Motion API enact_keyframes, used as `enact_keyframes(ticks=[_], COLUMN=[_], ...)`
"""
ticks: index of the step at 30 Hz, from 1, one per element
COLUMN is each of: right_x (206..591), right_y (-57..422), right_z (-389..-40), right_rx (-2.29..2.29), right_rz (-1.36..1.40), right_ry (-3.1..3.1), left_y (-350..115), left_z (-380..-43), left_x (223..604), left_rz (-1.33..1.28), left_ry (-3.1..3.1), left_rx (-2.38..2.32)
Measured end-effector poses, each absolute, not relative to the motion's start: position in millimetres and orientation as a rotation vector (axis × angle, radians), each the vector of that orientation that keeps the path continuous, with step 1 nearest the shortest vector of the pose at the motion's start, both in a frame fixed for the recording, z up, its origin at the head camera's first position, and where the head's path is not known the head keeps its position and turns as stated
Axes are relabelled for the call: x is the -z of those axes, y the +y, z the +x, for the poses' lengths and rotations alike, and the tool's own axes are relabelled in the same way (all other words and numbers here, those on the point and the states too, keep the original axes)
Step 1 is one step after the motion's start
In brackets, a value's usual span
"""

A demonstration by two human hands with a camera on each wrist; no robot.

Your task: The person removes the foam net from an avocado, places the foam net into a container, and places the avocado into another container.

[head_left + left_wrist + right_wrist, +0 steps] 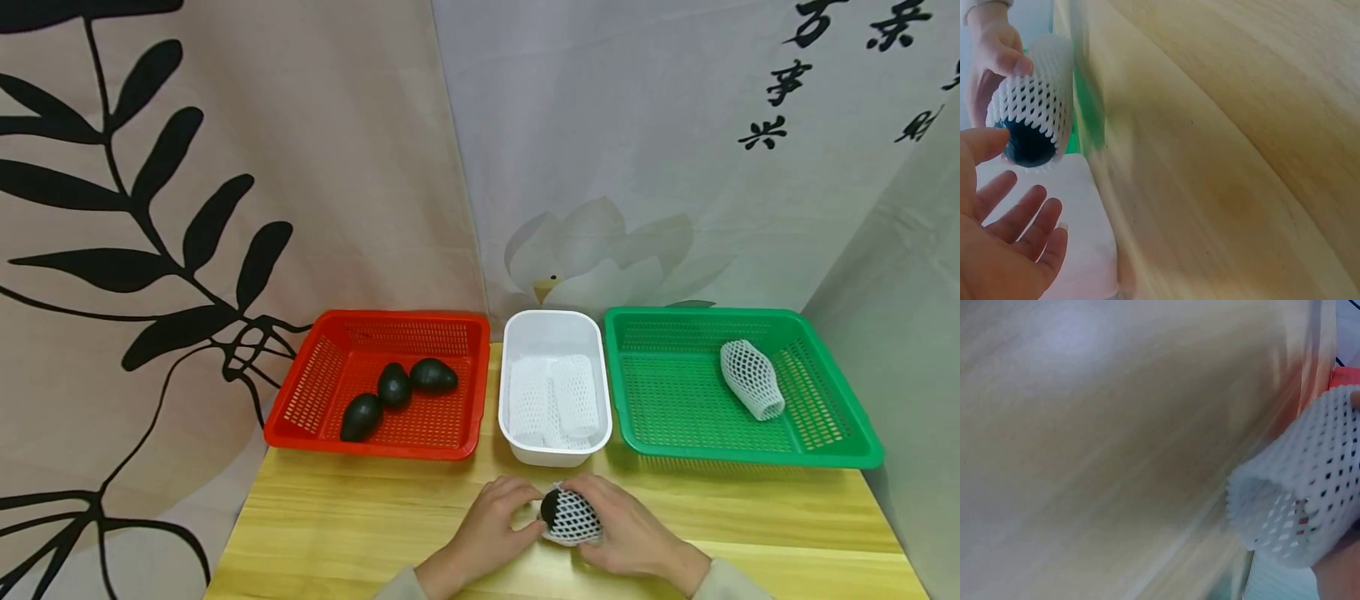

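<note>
Just in front of the white tub, my right hand (630,529) grips a white foam net sleeve (577,518) with a dark avocado (550,508) inside it. The avocado's bare end shows at the sleeve's left opening. In the right wrist view, the sleeve's other end (1291,512) gapes wide. My left hand (491,529) is at the avocado's bare end, its thumb right by the fruit. Below that end, its other fingers (1019,219) spread loosely in the left wrist view.
A red basket (300,446) on the left holds three bare avocados (393,386). The white tub (555,458) in the middle contains foam net sleeves (577,396). On the right, a green basket (750,458) holds one netted piece (750,377). All stand on a wooden table (337,517).
</note>
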State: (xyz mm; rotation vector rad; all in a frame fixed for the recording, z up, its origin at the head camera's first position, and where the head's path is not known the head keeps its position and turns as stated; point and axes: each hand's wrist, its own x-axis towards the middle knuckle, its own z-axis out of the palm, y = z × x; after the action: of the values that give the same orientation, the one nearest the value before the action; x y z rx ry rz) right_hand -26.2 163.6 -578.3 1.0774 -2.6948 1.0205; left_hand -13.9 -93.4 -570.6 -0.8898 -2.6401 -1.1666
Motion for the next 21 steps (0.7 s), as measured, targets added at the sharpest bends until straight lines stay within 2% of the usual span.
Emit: enact_keyframes(ticks=[13,21], right_x=[580.2,579.9], right_y=[160.2,172.7], right_z=[-21.3,-17.7], right_rx=[-1.012,-1.018], right_rz=[1.101,0.974], right_ry=[-2.7,-2.791], left_y=[-87.9,-85.9], left_z=[-13.1,-12.2], left_x=[574.9,575.6], left_rz=[-0.947,-0.972], left_ry=[-2.677,-2.692], left_rx=[1.118,1.106])
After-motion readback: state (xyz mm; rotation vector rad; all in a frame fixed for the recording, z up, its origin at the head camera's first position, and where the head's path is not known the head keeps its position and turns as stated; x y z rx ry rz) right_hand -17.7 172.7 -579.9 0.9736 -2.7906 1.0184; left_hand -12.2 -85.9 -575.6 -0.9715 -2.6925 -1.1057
